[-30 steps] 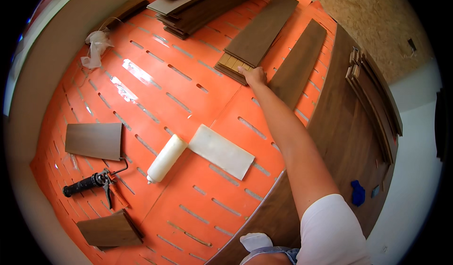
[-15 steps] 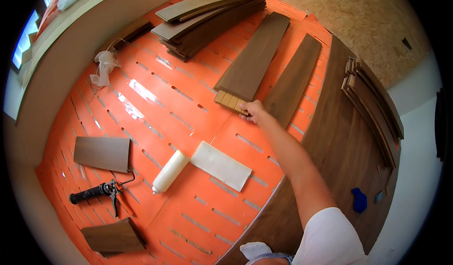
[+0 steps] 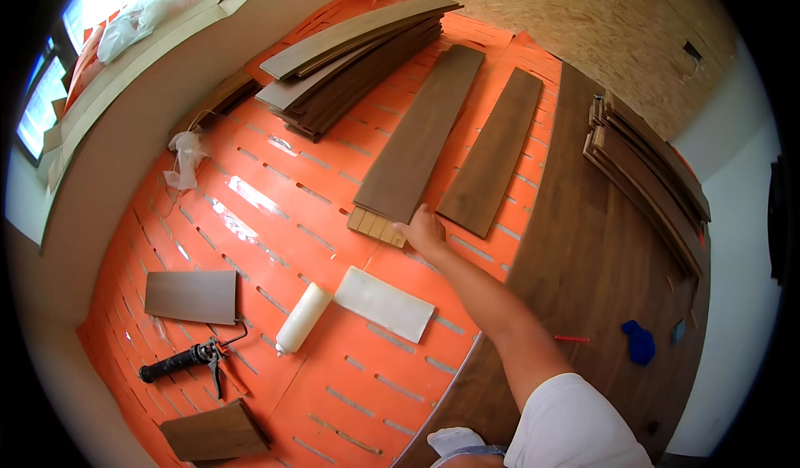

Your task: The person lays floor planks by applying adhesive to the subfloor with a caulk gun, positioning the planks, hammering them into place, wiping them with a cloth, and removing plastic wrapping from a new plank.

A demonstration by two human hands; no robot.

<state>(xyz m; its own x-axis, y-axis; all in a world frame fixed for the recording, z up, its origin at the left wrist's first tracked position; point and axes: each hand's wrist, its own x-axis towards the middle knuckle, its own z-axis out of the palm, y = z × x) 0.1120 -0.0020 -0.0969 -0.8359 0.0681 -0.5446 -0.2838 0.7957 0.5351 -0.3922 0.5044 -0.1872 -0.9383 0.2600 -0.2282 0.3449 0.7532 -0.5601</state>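
My right hand grips the near end of a brown plank lying on another board, whose pale grooved end sticks out beneath it. My arm reaches in from the lower right. A single brown plank lies just right of the hand. A white cartridge and a white rectangular pad lie on the orange underlay below it. A black caulking gun is at the lower left, between two short board pieces. My left hand is not in view.
Plank stacks stand at the back and on the laid wooden floor at the right. A clear plastic bag lies by the left wall. A red pencil and a blue object rest on the floor at lower right.
My right hand has drawn the plank and the board under it toward me, away from the back stack, and the top plank now covers more of the pale end. The view has also shifted.
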